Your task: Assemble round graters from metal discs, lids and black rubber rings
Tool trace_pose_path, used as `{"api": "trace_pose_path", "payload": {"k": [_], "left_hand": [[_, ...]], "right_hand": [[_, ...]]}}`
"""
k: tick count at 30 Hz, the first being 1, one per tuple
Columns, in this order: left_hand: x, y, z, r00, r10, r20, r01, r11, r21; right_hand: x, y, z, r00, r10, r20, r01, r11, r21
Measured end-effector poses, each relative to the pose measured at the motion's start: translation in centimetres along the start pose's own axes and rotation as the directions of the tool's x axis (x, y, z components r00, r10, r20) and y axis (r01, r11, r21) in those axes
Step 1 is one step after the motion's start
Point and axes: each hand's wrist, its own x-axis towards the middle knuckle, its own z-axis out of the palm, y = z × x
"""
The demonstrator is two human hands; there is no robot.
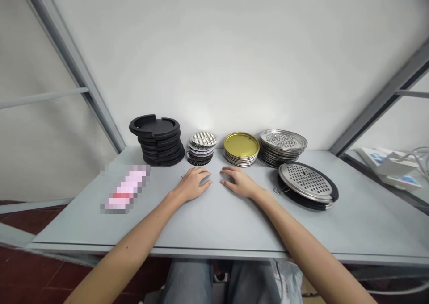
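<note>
My left hand [194, 183] rests on the grey table, thumb apart from the fingers, holding nothing. It is nearest to a stack of small discs [201, 148] with a white, dotted top. To its right my right hand [238, 181] lies on the table, also with nothing in it, thumb and fingers apart. Just behind it stands a stack of round plates with a gold top [241, 146]. Silver perforated plates [283, 142] are piled right of the gold one. A perforated disc with a black rim [308, 183] lies to the right of my right hand.
Black notched rings [157, 139] are stacked at the back left of the table [214, 232]. A blurred pink and white item [126, 190] lies at the left. Metal frame bars flank the table. White and blue packages [390, 166] lie beyond the right side.
</note>
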Motion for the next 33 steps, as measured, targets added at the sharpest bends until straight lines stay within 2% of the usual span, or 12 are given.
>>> {"api": "trace_pose_path", "payload": {"k": [2, 5, 8, 11, 13, 16, 22, 28, 33], "left_hand": [[0.0, -0.2, 0.0, 1.0, -0.01, 0.0, 0.01, 1.0, 0.014], [0.0, -0.3, -0.1, 1.0, -0.026, 0.007, 0.025, 0.999, 0.029], [0.0, -0.4, 0.0, 0.999, -0.037, 0.027, 0.035, 0.998, 0.053], [-0.1, -0.3, 0.1, 0.998, -0.041, 0.042, 0.039, 0.998, 0.056], [-0.1, -0.3, 0.1, 0.998, -0.042, 0.048, 0.04, 0.998, 0.052], [-0.1, -0.2, 0.1, 0.997, -0.047, 0.056, 0.044, 0.997, 0.056], [-0.1, -0.1, 0.0, 0.997, -0.042, 0.061, 0.038, 0.998, 0.059], [-0.1, 0.0, 0.0, 0.997, -0.046, 0.06, 0.043, 0.997, 0.057], [-0.2, 0.0, -0.2, 0.997, -0.046, 0.063, 0.042, 0.998, 0.057]], "right_hand": [[0.1, -0.2, -0.1, 0.999, -0.003, -0.035, 0.003, 1.0, 0.016], [0.3, -0.4, -0.7, 0.982, -0.004, -0.189, 0.006, 1.0, 0.011], [0.3, 0.0, -1.8, 0.926, 0.01, -0.379, -0.032, 0.998, -0.05], [0.3, 1.0, -2.4, 0.867, 0.038, -0.496, -0.133, 0.978, -0.159], [0.2, 1.8, -2.5, 0.851, 0.058, -0.521, -0.2, 0.955, -0.221], [0.1, 2.9, -2.4, 0.855, 0.087, -0.512, -0.255, 0.929, -0.269], [0.2, 3.6, -2.6, 0.846, 0.169, -0.506, -0.309, 0.929, -0.206], [0.5, 3.6, -2.7, 0.794, 0.166, -0.585, -0.313, 0.936, -0.16], [0.7, 3.4, -2.9, 0.757, 0.095, -0.647, -0.258, 0.952, -0.163]]}}
